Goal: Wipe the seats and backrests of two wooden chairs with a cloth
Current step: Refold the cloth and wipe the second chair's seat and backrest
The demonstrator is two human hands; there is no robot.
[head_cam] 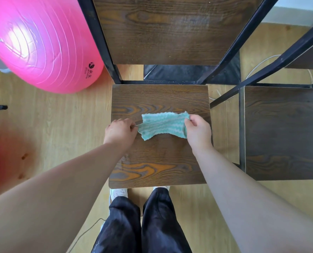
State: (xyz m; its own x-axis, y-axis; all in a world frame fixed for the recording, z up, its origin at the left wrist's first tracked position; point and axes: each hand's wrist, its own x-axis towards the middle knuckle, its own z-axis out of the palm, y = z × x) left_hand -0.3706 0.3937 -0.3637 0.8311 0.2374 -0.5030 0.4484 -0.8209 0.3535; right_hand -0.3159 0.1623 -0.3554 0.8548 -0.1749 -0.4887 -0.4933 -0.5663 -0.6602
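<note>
Head view: in the centre of the frame the teal cloth is stretched between both hands over the near chair's seat. The left hand pinches its left edge with curled fingers, and the right hand pinches the right edge the same way. I cannot tell whether the cloth touches the wood.

This looks like spreading the cloth before wiping. The next move calls for laying it flat and pressing it across the seat, then the backrest at upper centre. The second chair stands at the right edge.
</note>
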